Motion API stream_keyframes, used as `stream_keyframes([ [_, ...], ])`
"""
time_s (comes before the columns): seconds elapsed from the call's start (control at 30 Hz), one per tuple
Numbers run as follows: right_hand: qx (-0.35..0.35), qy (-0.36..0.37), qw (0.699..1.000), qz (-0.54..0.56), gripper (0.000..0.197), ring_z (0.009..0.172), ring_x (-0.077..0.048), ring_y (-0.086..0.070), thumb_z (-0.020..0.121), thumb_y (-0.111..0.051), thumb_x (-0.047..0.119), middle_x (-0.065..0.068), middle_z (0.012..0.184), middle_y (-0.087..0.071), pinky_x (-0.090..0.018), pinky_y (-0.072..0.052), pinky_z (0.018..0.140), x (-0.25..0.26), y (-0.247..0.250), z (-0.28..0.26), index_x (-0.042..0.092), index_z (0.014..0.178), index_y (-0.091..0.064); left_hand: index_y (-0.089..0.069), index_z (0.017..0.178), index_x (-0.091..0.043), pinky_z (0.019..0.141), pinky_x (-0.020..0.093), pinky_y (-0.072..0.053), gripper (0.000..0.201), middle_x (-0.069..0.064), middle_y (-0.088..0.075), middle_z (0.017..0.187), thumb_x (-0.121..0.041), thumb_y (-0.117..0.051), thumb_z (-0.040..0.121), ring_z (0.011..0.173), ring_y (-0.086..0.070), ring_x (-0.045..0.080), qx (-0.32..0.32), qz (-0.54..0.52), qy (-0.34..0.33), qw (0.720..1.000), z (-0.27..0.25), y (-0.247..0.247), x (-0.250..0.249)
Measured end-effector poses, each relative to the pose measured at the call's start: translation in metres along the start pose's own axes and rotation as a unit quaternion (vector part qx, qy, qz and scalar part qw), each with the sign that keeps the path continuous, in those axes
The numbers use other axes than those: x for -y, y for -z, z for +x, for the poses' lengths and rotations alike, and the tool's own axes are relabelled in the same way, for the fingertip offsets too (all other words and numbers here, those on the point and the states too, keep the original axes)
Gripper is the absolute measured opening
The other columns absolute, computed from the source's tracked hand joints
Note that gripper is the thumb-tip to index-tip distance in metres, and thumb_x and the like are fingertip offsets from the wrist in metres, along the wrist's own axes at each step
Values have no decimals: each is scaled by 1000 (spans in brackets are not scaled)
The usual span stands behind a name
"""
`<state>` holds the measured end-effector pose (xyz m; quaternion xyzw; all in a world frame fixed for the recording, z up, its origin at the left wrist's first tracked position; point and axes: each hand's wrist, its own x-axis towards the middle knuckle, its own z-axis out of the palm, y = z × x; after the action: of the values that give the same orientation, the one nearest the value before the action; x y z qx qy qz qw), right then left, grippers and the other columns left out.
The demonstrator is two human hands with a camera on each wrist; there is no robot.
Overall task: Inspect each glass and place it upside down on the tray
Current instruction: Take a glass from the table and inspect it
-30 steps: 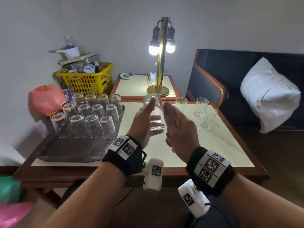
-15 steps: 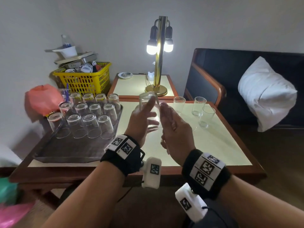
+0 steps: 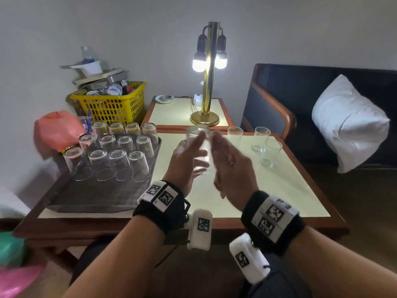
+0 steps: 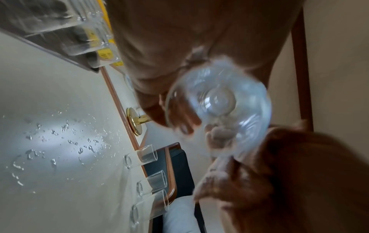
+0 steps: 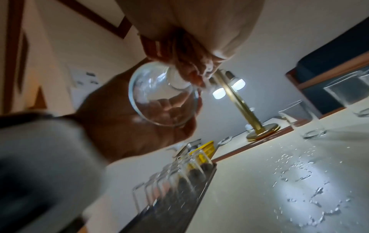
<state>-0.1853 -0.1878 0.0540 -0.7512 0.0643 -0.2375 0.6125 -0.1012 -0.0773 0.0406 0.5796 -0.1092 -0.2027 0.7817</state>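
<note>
Clear glass is what both palms are working on: one tumbler, the held glass, is raised above the surface in front of the brass lamp, probably so the two lit bulbs shine through its wall and show any smear or chip. It sits between the left hand and the right hand, both with fingers stretched almost straight, pressing flat against its sides rather than curling round it. That hold looks chosen for rolling the glass, so every side can pass before the light. From the wrist views its wide mouth faces down toward the wrists, so it seems already near inverted, though blur makes the tilt hard to judge.

Left of the lamp, the dark tray carries three rows of upturned glasses packed toward its far end, leaving the bare near part free for more. Right of the lamp's base, three upright glasses stand near the far edge of the surface, well apart from the tray and, I would say, not yet checked. Water droplets lie scattered on the surface beneath the hands.
</note>
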Motion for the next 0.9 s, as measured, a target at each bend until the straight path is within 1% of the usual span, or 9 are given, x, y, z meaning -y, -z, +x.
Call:
stream_keyframes([
  [0.1, -6, 7, 1000, -9, 43, 48, 1, -49, 103, -53, 32, 15, 80, -66, -17, -43, 44, -6, -1, 2, 25, 146, -52, -56, 123, -21, 95, 50, -55, 52, 21, -67, 125, -65, -54, 95, 109, -69, 37, 26, -22, 50, 998, 1, 1, 1],
  [0.17, -44, -7, 999, -13, 45, 57, 5, -50, 104, -52, 34, 7, 103, -73, -13, -44, 48, -5, 6, 13, 26, 148, -49, -53, 129, -17, 85, 44, -58, 60, 22, -69, 121, -60, -67, 89, 100, -72, 34, 63, 31, 52, 996, -1, -2, 6],
  [0.3, 22, -11, 1000, -11, 48, 41, -3, -47, 102, -52, 36, 22, 71, -54, -19, -42, 40, -3, -3, -6, 26, 149, -49, -59, 123, -21, 77, 38, -55, 56, 13, -67, 113, -64, -68, 88, 93, -68, 27, -20, 1, 9, 1000, 2, 1, 3],
  [0.37, 1, -6, 1000, -16, 47, 46, -1, -50, 101, -52, 39, 19, 73, -60, -17, -43, 44, -7, 0, 2, 26, 147, -51, -56, 125, -21, 90, 48, -56, 48, 19, -68, 122, -61, -58, 97, 107, -70, 35, 23, -7, 53, 998, 1, 2, 4],
  [0.53, -7, -19, 1000, 0, 44, 44, -4, -48, 101, -51, 41, 12, 76, -58, -20, -43, 40, -4, 0, -2, 29, 144, -53, -58, 123, -20, 69, 32, -54, 56, 12, -67, 107, -50, -78, 78, 81, -66, 22, 20, 7, 1, 1000, 3, 7, -1],
  [0.63, -14, -8, 1000, -10, 50, 52, -1, -52, 99, -52, 48, 17, 85, -58, -18, -45, 49, -12, -5, -2, 29, 145, -53, -58, 120, -23, 89, 48, -58, 43, 21, -68, 118, -57, -63, 94, 101, -69, 36, 38, -3, 38, 999, 4, 7, -4],
  [0.7, -51, -29, 998, 6, 62, 61, 2, -49, 91, -50, 62, 21, 77, -55, -19, -45, 57, -8, -1, 10, 27, 142, -56, -56, 125, -20, 84, 45, -58, 52, 24, -68, 119, -54, -71, 89, 97, -71, 35, 72, 31, 47, 996, 2, 5, 2],
  [0.77, -37, -23, 999, 23, 50, 52, -2, -47, 96, -51, 52, 18, 78, -60, -21, -44, 47, -7, -2, 9, 28, 140, -56, -56, 125, -20, 75, 38, -55, 61, 17, -67, 112, -53, -78, 78, 84, -68, 25, 39, 34, 15, 999, 4, 5, 0],
  [0.9, -16, -12, 1000, 9, 43, 49, -1, -52, 104, -53, 32, 7, 90, -68, -17, -43, 44, -9, -4, 6, 28, 146, -51, -58, 122, -19, 92, 47, -57, 58, 20, -68, 121, -64, -61, 86, 104, -70, 35, 38, 14, 45, 998, 3, 5, -6],
])
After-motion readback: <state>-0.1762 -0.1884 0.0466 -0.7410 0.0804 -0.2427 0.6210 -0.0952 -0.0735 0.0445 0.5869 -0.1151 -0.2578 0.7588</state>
